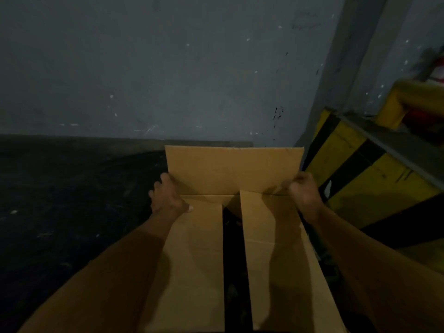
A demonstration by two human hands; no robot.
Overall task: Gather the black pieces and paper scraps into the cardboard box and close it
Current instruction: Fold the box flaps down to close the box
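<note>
Left hand [168,197] and right hand [303,192] grip the cardboard box flap [234,169]

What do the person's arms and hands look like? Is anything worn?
Both forearms are bare to the frame edge, no sleeves. The left hand and the right hand wear no gloves; no watch or bracelet shows. In this dim light a thin ring could escape notice.

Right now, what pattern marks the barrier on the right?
Yellow and black stripes on the barrier, head view.

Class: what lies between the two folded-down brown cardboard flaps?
Head view: a narrow dark gap separates the left brown cardboard flap from the right brown cardboard flap; contents too dark to tell.
</note>
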